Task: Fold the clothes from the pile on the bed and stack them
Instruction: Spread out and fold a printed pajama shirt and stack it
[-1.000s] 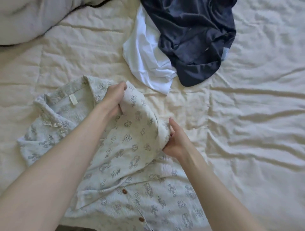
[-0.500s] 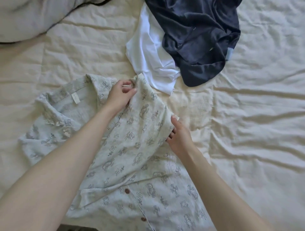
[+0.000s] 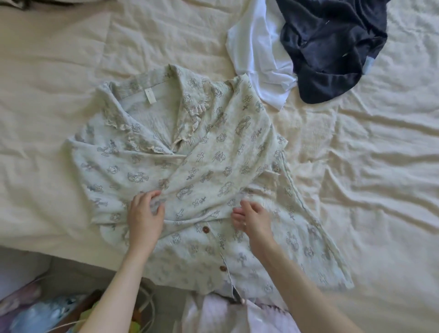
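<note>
On the cream bed (image 3: 59, 99), pale green printed cotton shirt (image 3: 147, 171) lies flat, sleeve folded across. Left hand (image 3: 145, 214) pinches the sleeve edge; right hand (image 3: 252, 218) hovers, fingers loose, empty. Smooth wrinkles outward before next fold.

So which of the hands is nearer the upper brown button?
Left. The left hand lies just left of the upper brown button; the right hand sits slightly farther to its right.

Wrinkled cream bedspread (image 3: 356, 166) covers bed. Below bed's near edge: white cord (image 3: 147, 306) loops over grey floor (image 3: 78, 273); colourful blurred item (image 3: 47, 311) lies at lower left. Grey pillow corner (image 3: 35, 2) shows top left.
</note>
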A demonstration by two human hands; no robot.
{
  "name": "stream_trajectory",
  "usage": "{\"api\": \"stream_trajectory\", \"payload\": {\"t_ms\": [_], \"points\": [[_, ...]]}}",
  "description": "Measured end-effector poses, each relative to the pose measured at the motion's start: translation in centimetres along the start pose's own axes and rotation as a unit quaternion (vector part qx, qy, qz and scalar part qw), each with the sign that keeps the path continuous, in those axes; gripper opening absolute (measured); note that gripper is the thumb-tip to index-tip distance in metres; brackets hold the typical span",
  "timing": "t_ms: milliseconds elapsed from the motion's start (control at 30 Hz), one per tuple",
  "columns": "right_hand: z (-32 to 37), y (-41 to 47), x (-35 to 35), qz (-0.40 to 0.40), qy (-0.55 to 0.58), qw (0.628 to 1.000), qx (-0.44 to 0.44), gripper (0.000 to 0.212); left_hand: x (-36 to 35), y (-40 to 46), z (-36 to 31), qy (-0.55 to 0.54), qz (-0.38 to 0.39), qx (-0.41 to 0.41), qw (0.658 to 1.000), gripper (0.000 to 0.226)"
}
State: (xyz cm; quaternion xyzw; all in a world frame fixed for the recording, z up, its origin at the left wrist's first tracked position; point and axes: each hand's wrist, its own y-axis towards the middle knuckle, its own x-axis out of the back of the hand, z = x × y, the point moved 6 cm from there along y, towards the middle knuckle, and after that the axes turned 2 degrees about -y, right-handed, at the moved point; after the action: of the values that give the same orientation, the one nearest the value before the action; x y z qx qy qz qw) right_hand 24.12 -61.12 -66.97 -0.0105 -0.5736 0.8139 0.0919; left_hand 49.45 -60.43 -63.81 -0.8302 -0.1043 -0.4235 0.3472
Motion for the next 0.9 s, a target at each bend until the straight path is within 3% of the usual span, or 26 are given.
{"api": "stream_trajectory", "payload": {"t_ms": [133,233,367,500,633,767,900], "points": [[-3.4,-1.5,-4.4,0.072,-0.049,0.995,-0.057,0.023,0.5,-1.2,3.3,0.035,0.017,0.021,0.999,0.039],[-3.9,-2.2,-6.6,0.032,-0.141,0.989,-0.021,0.032,0.8,-1.4,5.8,0.058,0.056,0.070,0.994,0.035],[-2.9,-3.0,-7.9,-0.058,-0.206,0.976,0.022,0.038,0.9,-1.5,7.1,-0.088,0.090,0.083,0.989,0.025],[-4.6,-4.2,-10.7,0.028,-0.167,0.984,-0.061,0.047,1.4,-1.7,7.6,-0.212,0.116,0.083,0.967,0.016],[-7.4,-5.1,-12.7,0.068,-0.081,0.972,-0.208,0.022,2.2,-2.1,7.9,-0.257,0.110,0.055,0.958,0.011],[-9.5,-5.8,-13.5,0.087,-0.045,0.972,-0.212,0.005,3.1,-2.2,9.1,-0.298,0.083,0.056,0.949,0.003],[-11.2,-6.7,-13.2,0.134,-0.026,0.977,-0.165,0.005,3.8,-3.5,10.9,-0.342,0.047,0.068,0.936,0.008]]}}
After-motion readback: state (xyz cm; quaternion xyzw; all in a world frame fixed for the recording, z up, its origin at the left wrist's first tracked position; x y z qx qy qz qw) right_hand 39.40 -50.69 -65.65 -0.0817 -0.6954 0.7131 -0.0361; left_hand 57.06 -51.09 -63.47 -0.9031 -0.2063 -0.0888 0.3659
